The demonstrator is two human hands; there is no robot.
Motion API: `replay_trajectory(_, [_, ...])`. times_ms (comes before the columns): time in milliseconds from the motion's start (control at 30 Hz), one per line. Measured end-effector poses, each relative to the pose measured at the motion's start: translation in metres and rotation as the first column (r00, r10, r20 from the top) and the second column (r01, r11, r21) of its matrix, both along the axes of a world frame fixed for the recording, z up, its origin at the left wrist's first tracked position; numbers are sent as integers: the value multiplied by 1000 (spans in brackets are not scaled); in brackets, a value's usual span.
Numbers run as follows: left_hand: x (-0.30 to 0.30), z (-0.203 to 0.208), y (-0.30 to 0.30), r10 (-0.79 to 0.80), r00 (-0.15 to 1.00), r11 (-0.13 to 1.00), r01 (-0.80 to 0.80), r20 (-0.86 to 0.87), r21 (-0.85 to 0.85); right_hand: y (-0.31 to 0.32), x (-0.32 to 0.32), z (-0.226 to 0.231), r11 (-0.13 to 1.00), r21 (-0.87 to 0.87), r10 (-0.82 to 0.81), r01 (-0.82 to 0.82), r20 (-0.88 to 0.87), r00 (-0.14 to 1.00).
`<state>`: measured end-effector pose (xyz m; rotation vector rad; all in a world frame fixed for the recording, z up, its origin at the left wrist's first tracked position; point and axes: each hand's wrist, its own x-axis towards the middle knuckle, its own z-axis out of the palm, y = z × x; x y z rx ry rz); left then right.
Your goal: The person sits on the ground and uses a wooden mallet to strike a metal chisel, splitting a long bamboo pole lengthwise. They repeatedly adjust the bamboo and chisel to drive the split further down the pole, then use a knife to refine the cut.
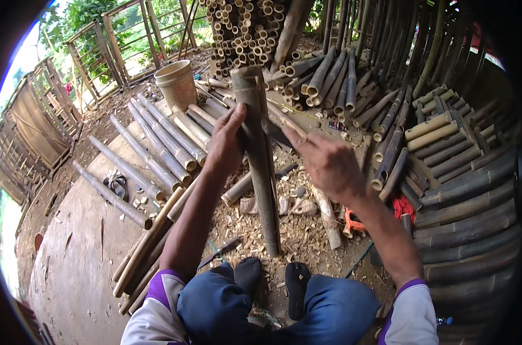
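Note:
A dark bamboo pole [259, 172] stands nearly upright before me, its lower end down among the wood chips between my feet. My left hand [226, 141] is closed round its upper part, thumb pressed along the side. In my right hand [332, 167] is a knife [278, 134], its dark blade against the pole's right side below the top. The right fingers wrap its handle, which they mostly hide, and the index finger points forward along it. A long split or edge runs down that side of the pole.
Cut bamboo poles [154, 146] lie in rows at left, near a bucket [176, 86]. More bamboo is stacked at the back [246, 34] and at right [465, 230]. A second knife [226, 246] lies by my feet. An orange-handled tool [354, 221] rests right of a wooden log [327, 218].

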<state>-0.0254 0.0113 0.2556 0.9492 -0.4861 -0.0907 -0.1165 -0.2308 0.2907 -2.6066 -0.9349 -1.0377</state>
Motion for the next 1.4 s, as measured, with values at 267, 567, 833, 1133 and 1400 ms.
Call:
replay_trajectory(267, [14, -10, 1, 127, 986, 991, -132, -111, -38, 1, -30, -80, 986, -168, -10, -9, -115, 993])
replay_trajectory(567, [66, -28, 23, 191, 974, 981, -191, -125, 7, 0, -56, -206, 976, -209, -4, -63, -307, 952])
replay_trajectory(833, [137, -78, 72, 333, 897, 932, -361, -290, -46, -3, -108, -315, 984, -168, -23, -64, -469, 883])
replay_trajectory(1133, [136, -88, 91, 265, 938, 964, -261, -225, 45, -33, -145, -353, 970, -205, -18, -132, -600, 800])
replay_trajectory(1400, [-17, -254, 12, 475, 842, 724, -208, -257, 657, -89, -190, -371, 916, -91, -323, 390, -744, 585])
